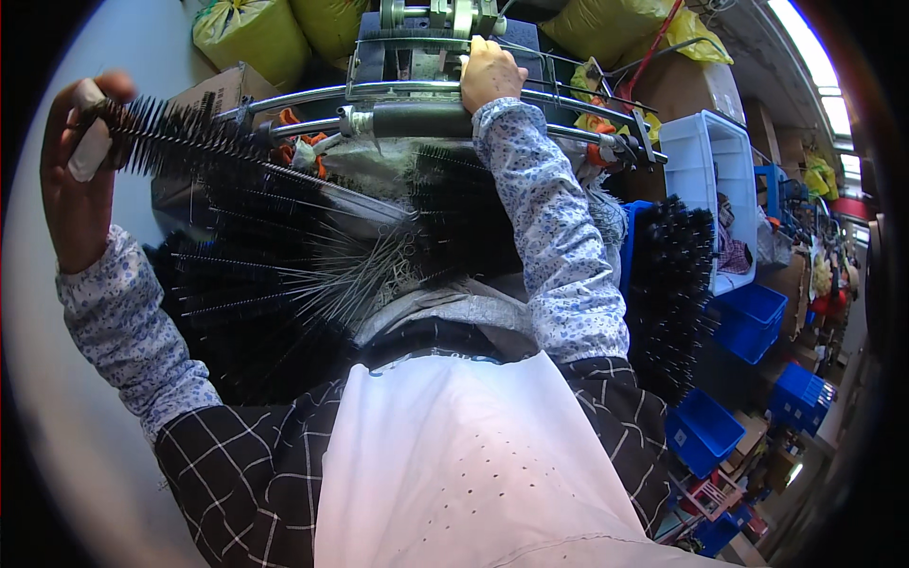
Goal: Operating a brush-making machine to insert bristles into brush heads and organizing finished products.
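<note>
Pale surface (71,417) left, perhaps wall; bright windows (807,45) upper right.

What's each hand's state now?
Left hand: holding a black brush at one end.
Right hand: curled at the metal bars; whether it grips can't be told.

Creased pale-grey fabric cloth (464,305), carrying a dense fan of long black-bristled brushes (241,308) with thin silvery wire stems (352,275).

Black brush (180,137); white sleeves (568,237), blue floral; dark shirt (237,464), white grid; blue bins (705,431).
</note>
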Tool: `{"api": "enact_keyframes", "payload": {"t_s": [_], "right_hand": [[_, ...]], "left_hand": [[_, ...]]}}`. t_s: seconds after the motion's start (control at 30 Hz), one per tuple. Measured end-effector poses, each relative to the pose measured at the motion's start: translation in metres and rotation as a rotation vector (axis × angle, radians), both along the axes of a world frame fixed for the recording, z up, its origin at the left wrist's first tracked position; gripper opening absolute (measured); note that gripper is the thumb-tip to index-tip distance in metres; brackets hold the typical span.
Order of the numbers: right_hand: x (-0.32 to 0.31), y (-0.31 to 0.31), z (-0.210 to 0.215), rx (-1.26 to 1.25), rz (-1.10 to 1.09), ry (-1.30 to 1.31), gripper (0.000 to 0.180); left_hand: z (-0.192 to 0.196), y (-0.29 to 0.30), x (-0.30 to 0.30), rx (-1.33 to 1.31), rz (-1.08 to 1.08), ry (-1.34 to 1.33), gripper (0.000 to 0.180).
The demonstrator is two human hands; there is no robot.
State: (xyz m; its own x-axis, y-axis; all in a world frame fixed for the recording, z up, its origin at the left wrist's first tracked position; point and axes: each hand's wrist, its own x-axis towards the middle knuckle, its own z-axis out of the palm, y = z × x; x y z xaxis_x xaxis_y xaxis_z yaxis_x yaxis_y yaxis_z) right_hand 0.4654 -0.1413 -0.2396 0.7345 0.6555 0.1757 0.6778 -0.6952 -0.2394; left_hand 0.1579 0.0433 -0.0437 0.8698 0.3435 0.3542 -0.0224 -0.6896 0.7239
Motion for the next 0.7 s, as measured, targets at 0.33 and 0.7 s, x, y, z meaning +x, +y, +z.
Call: {"api": "enact_keyframes", "payload": {"t_s": [0.33,0.7], "right_hand": [[0.079,-0.079,-0.007,0.002,-0.016,-0.051,0.036],[0.162,-0.125,-0.001,-0.26,0.0,-0.358,0.031]], "left_hand": [[-0.004,0.016,-0.025,-0.021,0.097,-0.017,0.062],[-0.014,0.007,0.006,-0.381,-0.063,-0.074,0.045]]}}
